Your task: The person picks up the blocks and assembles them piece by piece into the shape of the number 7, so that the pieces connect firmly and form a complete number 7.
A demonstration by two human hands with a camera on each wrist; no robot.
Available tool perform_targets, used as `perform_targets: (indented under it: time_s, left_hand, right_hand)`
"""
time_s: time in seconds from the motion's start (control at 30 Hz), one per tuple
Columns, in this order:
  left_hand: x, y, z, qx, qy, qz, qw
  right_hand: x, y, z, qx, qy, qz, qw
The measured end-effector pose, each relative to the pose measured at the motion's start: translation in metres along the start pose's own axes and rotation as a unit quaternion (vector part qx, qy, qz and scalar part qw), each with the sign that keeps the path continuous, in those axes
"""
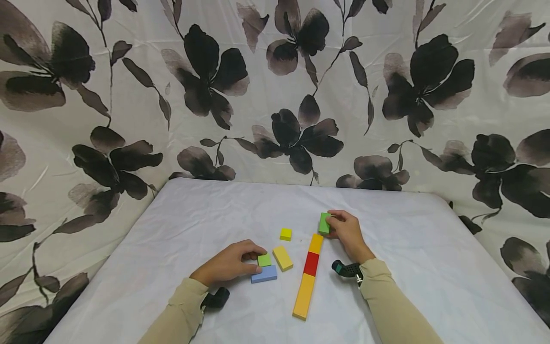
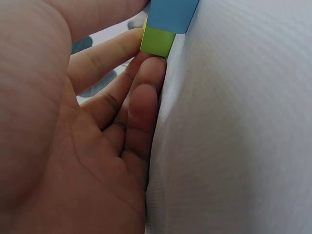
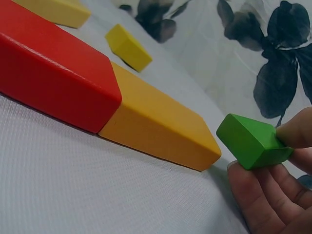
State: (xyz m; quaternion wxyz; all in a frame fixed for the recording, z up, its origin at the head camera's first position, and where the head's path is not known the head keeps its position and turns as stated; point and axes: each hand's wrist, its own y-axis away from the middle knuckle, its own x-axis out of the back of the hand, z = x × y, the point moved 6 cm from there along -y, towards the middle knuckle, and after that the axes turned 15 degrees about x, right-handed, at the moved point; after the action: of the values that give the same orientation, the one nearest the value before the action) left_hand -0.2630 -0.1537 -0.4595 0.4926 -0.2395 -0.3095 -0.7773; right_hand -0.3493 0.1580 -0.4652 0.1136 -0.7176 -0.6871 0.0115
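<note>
My right hand (image 1: 349, 233) pinches a green block (image 3: 251, 140) between thumb and fingers, just beyond the far end of a block row. A small gap separates it from the row's far orange block (image 3: 163, 122). Nearer in that row are a red block (image 1: 311, 264) and a longer orange block (image 1: 303, 296). My left hand (image 1: 232, 260) has curled fingers at a small light green block (image 1: 264, 260); its index fingertip touches that block's far side, its thumb tip lies where it meets a blue block (image 1: 264, 274). In the left wrist view the green block (image 2: 158, 43) adjoins the blue one.
A yellow block (image 1: 282, 258) lies slanted between the left hand and the row. Farther back is a small yellow block (image 1: 285, 234). The white-covered table (image 1: 215, 205) meets a floral cloth (image 1: 296, 138) behind. Each wrist wears a dark strap.
</note>
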Motion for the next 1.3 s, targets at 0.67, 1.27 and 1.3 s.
perform_targets:
  time_s: [0.67,1.27,1.3]
  left_hand:
    - [-0.0005,-0.0003,-0.0013,0.002,0.001,-0.001,1.0]
    - [-0.0004,0.0008,-0.0007,0.005,0.006,0.005,1.0]
    - [-0.0003,0.0008,-0.0005,0.004,0.006,0.005,1.0]
  right_hand:
    - [-0.0032,0.001,-0.0003,0.012,0.006,-0.001,0.9999]
    - [-0.004,-0.0005,0.0005,0.014,0.029,-0.003,0.9995]
    - [-0.004,-0.0006,0.0006,0.014,0.029,-0.004,0.9995]
